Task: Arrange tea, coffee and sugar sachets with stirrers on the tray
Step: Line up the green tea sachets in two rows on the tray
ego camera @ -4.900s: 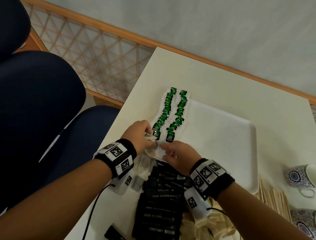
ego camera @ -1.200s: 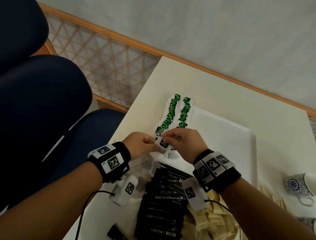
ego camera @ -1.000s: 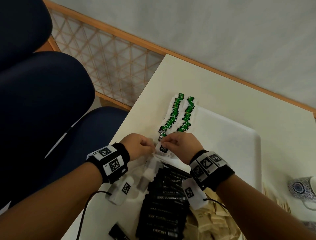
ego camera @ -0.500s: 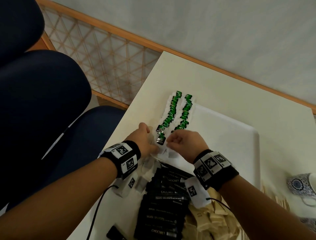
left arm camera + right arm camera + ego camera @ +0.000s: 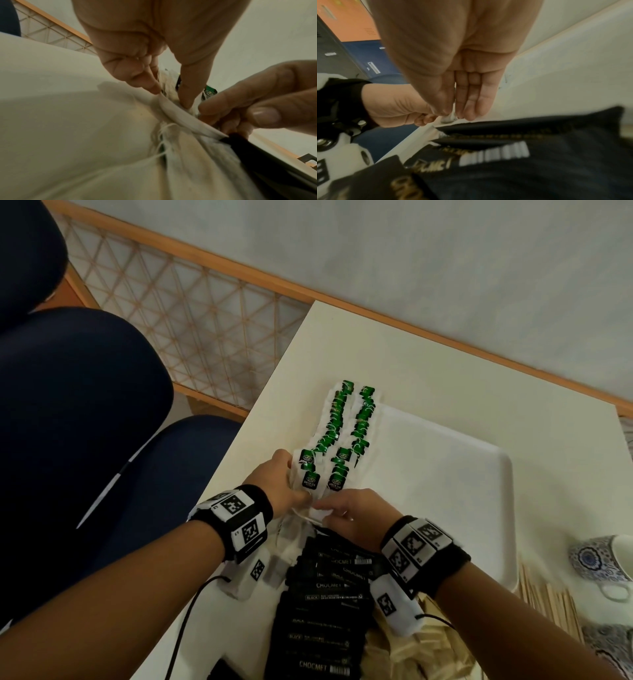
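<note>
At the white tray's (image 5: 445,491) near left corner, two rows of green-tagged tea bags (image 5: 337,433), left hand (image 5: 281,487) pinching the nearest bags, right hand (image 5: 356,517) pinching white paper beside it, black Chocmet sachets (image 5: 325,604) close behind, wooden stirrers (image 5: 548,604) and patterned cup (image 5: 603,559) on the right.

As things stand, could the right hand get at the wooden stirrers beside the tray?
Probably yes. The wooden stirrers lie uncovered on the table right of the tray, on the right hand's own side; nothing blocks them, but that hand is now pinching a tea bag.
</note>
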Available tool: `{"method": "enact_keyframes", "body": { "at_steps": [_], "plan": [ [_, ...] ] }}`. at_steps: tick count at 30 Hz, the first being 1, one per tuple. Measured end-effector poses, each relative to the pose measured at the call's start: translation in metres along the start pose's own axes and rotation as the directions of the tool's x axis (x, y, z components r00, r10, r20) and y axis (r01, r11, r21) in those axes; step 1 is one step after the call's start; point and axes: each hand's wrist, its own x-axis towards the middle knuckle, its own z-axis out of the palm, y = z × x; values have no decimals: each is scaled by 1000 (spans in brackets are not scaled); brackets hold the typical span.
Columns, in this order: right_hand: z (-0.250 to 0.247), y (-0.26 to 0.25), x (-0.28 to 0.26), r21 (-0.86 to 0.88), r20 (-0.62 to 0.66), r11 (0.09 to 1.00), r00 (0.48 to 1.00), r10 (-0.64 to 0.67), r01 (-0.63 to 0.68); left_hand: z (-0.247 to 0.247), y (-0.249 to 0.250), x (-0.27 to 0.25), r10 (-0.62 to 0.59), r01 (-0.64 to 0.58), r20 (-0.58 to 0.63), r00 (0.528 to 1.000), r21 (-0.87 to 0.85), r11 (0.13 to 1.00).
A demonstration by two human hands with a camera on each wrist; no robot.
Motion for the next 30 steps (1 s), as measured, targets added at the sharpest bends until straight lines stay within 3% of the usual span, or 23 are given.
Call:
{"method": "enact_keyframes", "body": {
  "at_steps": [4,9,12,20,25,30],
  "plan": [
    [-1,4,0,42,-92,999,995,34,-30,-2,0,0,7,-7,-21,1000,-18,1000],
    [-14,22,-5,269,-269,931,908,320,-248,-6,4,1,42,-51,-109,993,-90,995],
    [-13,26,-3,254,-218,904,890,400,-344,-6,7,4,62,-77,-141,988,-108,991],
    [-3,26,9,284,-221,889,878,425,-359,-2,15,6,77,-93,-144,987,-106,990],
    [-4,29,1,312,-166,846,852,497,-432,-8,10,0,31,-33,19,999,71,997],
    [-2,24,8,209,-125,856,856,502,-472,-1,12,1,61,-68,49,997,160,985]
  ]
}}
